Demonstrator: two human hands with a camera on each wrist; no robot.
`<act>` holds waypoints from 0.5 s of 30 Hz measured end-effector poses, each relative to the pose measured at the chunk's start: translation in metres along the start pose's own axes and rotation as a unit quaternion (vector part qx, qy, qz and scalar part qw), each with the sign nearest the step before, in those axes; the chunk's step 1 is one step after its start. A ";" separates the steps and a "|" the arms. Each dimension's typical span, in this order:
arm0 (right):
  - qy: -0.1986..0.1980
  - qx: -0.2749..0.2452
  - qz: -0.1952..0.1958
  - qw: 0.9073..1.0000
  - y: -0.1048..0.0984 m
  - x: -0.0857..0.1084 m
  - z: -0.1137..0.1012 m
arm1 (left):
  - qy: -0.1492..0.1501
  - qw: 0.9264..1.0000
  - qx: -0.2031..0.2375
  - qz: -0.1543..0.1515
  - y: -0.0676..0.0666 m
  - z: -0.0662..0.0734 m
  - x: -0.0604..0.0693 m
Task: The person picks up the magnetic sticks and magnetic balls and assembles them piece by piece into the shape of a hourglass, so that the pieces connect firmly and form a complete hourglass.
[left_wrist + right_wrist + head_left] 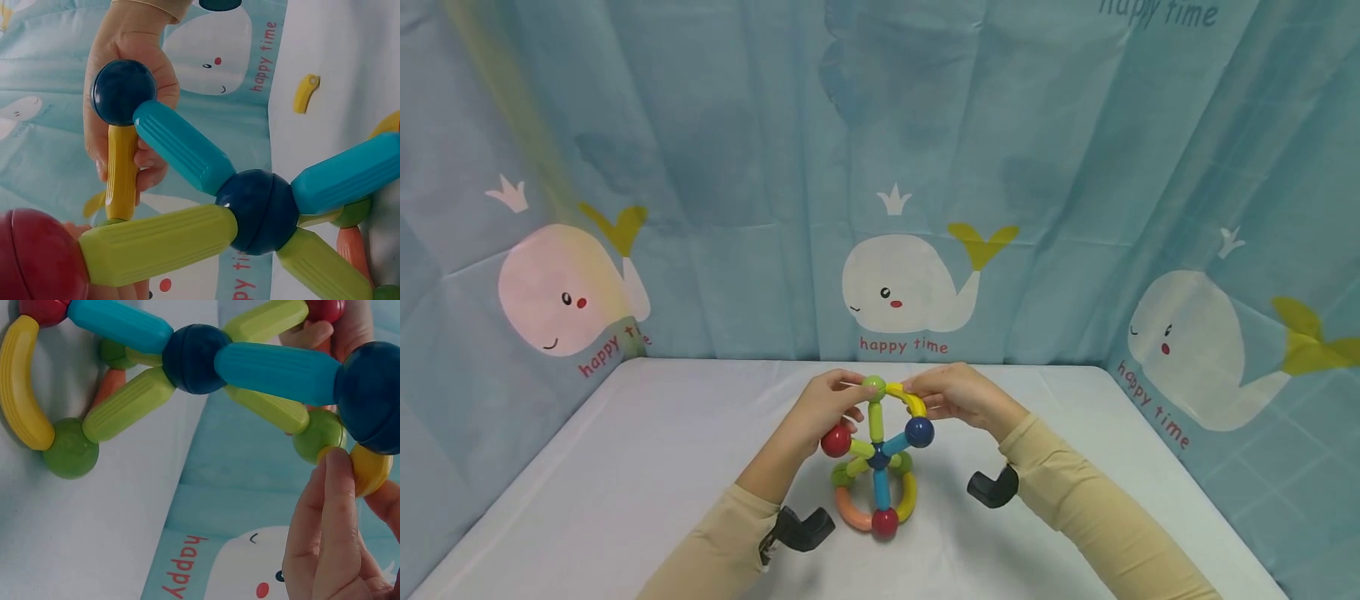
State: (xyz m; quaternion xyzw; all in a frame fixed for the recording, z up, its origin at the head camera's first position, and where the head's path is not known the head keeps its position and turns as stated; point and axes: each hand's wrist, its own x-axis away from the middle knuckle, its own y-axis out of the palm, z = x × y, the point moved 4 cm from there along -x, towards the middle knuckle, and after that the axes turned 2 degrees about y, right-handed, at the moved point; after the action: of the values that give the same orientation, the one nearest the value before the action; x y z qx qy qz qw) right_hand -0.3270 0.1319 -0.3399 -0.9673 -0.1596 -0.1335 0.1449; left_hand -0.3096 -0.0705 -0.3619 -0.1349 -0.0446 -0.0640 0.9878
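Observation:
A magnetic ball-and-rod toy stands on the table, a dark blue ball (878,456) at its centre and straight green and light-blue rods radiating from it. At the top, my left hand (820,410) grips the light-green ball (874,387), its thumb against that ball. My right hand (962,396) pinches a curved yellow rod (372,470) linking this ball to the outer dark blue ball (919,432). Below my left fingers sits a red ball (836,441). A bit of orange rod (323,345) shows near that red ball in the right wrist view, mostly hidden.
The toy's base has curved orange (852,510) and yellow (910,497) rods joined at a red ball (884,523). A small yellow piece (305,94) lies on the white surface. Behind hangs a blue whale-print curtain (737,292). Black wrist mounts (805,529) hang near the toy.

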 end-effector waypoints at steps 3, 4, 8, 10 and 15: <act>0.000 0.000 -0.004 1.000 0.000 0.000 0.001 | 0.003 1.000 -0.004 -0.010 -0.001 0.002 0.001; -0.001 0.001 -0.005 1.000 -0.001 0.000 0.001 | 0.004 1.000 -0.004 -0.014 -0.001 0.002 0.002; -0.002 0.004 -0.003 1.000 0.000 0.002 0.002 | 0.015 1.000 -0.006 -0.025 -0.003 0.004 0.006; -0.002 0.007 0.000 1.000 -0.001 0.002 0.002 | 0.024 0.999 -0.003 -0.025 -0.004 0.005 0.006; 0.000 0.010 0.008 1.000 -0.002 0.002 0.004 | 0.038 0.999 -0.003 -0.015 -0.002 0.007 0.005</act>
State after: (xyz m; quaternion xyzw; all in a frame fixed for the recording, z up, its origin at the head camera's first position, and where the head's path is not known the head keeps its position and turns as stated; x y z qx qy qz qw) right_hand -0.3246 0.1352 -0.3424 -0.9671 -0.1533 -0.1308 0.1553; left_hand -0.3056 -0.0708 -0.3542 -0.1351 -0.0085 -0.0838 0.9872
